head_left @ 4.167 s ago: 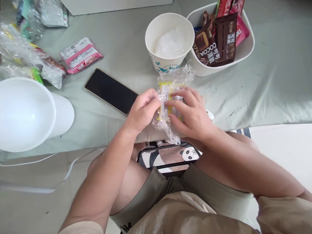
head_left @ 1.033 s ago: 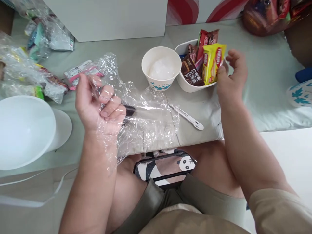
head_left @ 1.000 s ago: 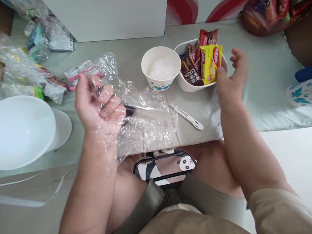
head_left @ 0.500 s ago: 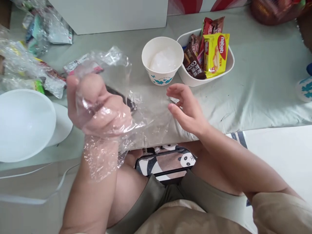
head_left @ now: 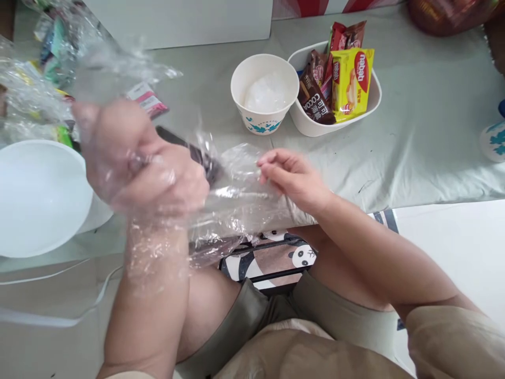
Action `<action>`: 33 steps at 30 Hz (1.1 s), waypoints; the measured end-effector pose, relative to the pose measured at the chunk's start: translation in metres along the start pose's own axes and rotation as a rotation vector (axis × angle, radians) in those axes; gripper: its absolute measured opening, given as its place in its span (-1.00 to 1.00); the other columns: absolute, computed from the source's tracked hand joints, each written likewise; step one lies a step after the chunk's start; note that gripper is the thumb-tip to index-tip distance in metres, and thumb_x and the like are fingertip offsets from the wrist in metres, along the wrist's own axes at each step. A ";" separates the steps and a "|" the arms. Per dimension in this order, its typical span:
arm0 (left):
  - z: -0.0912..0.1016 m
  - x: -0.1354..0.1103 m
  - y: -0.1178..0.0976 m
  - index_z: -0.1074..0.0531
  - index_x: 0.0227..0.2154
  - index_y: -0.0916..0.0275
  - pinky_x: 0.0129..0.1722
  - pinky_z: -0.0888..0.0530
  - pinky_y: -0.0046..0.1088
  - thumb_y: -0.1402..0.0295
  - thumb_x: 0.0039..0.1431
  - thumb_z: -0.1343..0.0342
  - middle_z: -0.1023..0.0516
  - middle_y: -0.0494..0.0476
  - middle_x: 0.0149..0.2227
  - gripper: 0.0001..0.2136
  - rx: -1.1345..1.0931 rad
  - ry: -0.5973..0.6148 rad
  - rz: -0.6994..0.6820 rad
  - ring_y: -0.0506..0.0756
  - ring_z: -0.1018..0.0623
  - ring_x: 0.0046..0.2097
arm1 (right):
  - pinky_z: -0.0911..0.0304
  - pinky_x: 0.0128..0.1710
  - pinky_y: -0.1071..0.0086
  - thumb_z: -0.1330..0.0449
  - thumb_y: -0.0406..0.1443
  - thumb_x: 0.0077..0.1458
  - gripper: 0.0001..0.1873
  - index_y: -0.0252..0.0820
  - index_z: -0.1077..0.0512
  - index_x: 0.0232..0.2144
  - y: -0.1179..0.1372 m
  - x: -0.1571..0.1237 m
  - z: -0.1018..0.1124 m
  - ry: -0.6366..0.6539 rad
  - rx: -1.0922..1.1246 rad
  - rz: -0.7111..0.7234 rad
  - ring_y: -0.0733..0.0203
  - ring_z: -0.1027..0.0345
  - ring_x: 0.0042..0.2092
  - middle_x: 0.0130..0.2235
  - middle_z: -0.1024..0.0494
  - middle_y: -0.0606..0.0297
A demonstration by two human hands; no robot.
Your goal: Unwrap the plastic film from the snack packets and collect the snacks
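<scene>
Clear plastic bag film (head_left: 236,197), crumpled and shiny, drapes over my left hand (head_left: 145,163) and wrist and stretches towards the right. Under the film my left hand is curled into a fist around bunched plastic; its outline is blurred. My right hand (head_left: 290,176) pinches the film's right edge between thumb and fingertips. Just behind it stands a white paper cup (head_left: 263,123) with a blue-green print and a whitish, translucent wad (head_left: 268,93) inside. A dark, flat object (head_left: 173,137) lies partly hidden behind my left hand.
To the cup's right, a white tub (head_left: 311,129) holds snack packs, including a yellow wafer pack (head_left: 351,87). Large white bowls (head_left: 39,200) stand at left, near heaped plastic wrappers (head_left: 35,89). A pink-and-white packet (head_left: 148,100) lies behind my left hand. A white box (head_left: 189,21) stands at the back.
My right hand has closed from an open curl into a pinch on the film and moved slightly left. My left fist has shifted left, and the film now spreads between both hands.
</scene>
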State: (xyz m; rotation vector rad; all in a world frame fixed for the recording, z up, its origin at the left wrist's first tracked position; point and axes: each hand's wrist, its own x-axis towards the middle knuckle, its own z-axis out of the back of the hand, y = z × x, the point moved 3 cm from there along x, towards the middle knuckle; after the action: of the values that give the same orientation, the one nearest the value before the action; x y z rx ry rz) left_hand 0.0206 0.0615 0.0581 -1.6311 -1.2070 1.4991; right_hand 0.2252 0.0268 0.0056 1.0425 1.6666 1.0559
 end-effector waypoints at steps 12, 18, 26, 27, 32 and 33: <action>0.010 0.013 -0.014 -0.31 -0.56 0.26 -0.67 -0.01 -0.59 0.22 0.44 0.12 -0.18 -0.07 -0.65 -0.58 -0.176 -0.275 -0.112 -0.11 -0.09 -0.67 | 0.28 -0.68 0.42 -0.34 -0.18 0.10 -0.82 -0.05 -0.41 -0.37 0.033 -0.015 0.043 -0.565 0.067 0.262 0.46 0.15 -0.71 -0.67 -0.29 0.56; 0.022 0.016 0.006 -0.55 -0.08 0.19 -0.45 -0.63 -0.32 0.04 -0.32 -0.53 -0.67 0.22 -0.26 -0.33 0.137 0.242 0.087 0.25 -0.70 -0.32 | 0.31 -0.70 0.44 -0.33 -0.21 0.03 -0.81 -0.03 -0.36 -0.37 0.031 -0.014 0.059 -0.675 0.158 0.328 0.43 0.17 -0.74 -0.71 -0.21 0.58; 0.027 0.019 0.004 -0.55 -0.56 0.36 -0.65 -0.33 -0.71 0.63 0.05 -0.16 -0.42 0.07 -0.66 -0.85 0.322 0.043 0.003 -0.09 -0.40 -0.63 | 0.40 -0.68 0.46 -0.22 -0.27 0.03 -0.86 -0.02 -0.30 -0.35 0.037 -0.012 0.087 -0.834 0.184 0.340 0.44 0.26 -0.73 -0.69 -0.09 0.63; 0.026 0.019 0.002 -0.54 -0.56 0.35 -0.63 -0.38 -0.72 0.64 0.09 -0.14 -0.39 0.04 -0.66 -0.81 0.253 -0.009 -0.031 -0.10 -0.41 -0.62 | 0.42 -0.68 0.46 -0.20 -0.30 0.03 -0.88 -0.03 -0.30 -0.37 0.038 -0.012 0.088 -0.865 0.194 0.343 0.45 0.28 -0.73 -0.69 -0.09 0.62; 0.018 0.017 -0.005 -0.46 -0.52 0.27 -0.77 -0.21 -0.71 0.53 0.35 -0.03 -0.37 -0.02 -0.66 -0.71 0.065 -0.085 -0.076 -0.10 -0.35 -0.69 | 0.34 -0.67 0.44 -0.20 -0.33 0.00 -0.85 -0.02 -0.31 -0.34 0.035 -0.016 0.088 -0.851 0.111 0.337 0.42 0.21 -0.71 -0.67 -0.14 0.61; 0.018 0.016 -0.007 -0.44 -0.51 0.24 -0.80 -0.08 -0.72 0.52 0.38 0.01 -0.33 -0.05 -0.69 -0.69 0.041 -0.064 -0.086 -0.12 -0.24 -0.75 | 0.26 -0.66 0.43 -0.21 -0.33 -0.01 -0.81 -0.02 -0.33 -0.29 0.034 -0.017 0.089 -0.830 0.059 0.328 0.40 0.10 -0.69 -0.62 -0.22 0.58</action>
State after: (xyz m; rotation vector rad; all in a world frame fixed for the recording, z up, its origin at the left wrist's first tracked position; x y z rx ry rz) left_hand 0.0002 0.0761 0.0544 -1.4959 -1.2572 1.5218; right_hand 0.3200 0.0382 0.0191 1.5569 0.8720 0.6189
